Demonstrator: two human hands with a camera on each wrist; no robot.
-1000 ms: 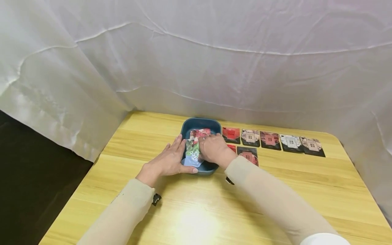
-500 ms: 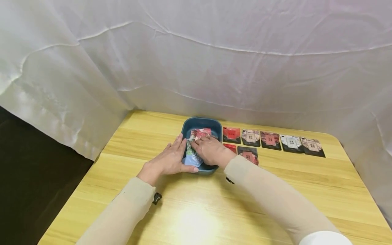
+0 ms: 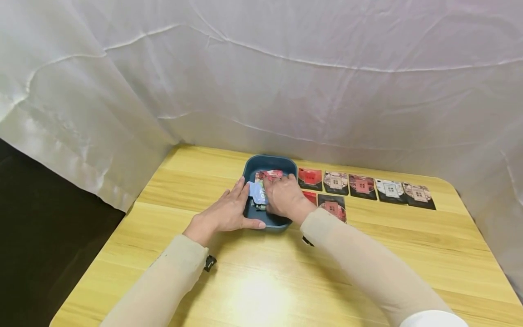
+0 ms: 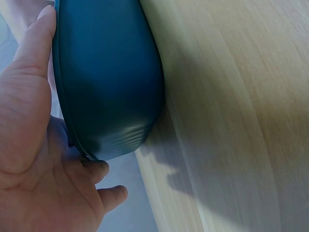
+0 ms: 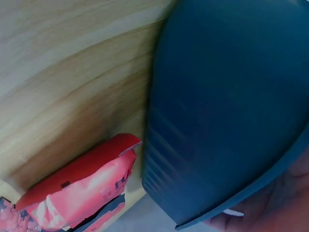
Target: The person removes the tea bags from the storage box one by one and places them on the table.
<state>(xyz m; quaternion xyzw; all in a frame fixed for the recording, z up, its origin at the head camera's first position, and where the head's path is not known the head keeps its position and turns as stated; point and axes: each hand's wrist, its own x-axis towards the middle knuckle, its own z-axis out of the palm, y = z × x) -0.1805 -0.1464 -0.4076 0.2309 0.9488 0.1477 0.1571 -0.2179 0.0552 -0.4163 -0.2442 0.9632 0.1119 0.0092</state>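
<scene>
A dark blue rectangular bin (image 3: 270, 157) stands on the table. My left hand (image 3: 222, 214) rests against its left rim with straight fingers, the thumb along the near rim. In the left wrist view that hand (image 4: 29, 140) lies along the edge of the bin (image 4: 106, 72). Reaching inside, my right hand (image 3: 288, 197) has bent fingers on a light blue packet (image 3: 258, 193), seemingly pinching its right side; the fingertips are partly hidden. A red patterned packet (image 3: 271, 173) lies beyond in the bin, and a dark one shows below the blue one.
Right of the bin, several flat red, white and black packets (image 3: 362, 186) lie in a row, with a darker packet (image 3: 333, 206) in front. A red packet (image 5: 87, 188) sits close to the bin's right wall. Pale curtains (image 3: 286, 91) hang behind the wooden table (image 3: 388, 254).
The light blue end of the packet has swung up and away from the near end of the bin under my right hand's fingers. My left hand stays at the rim.
</scene>
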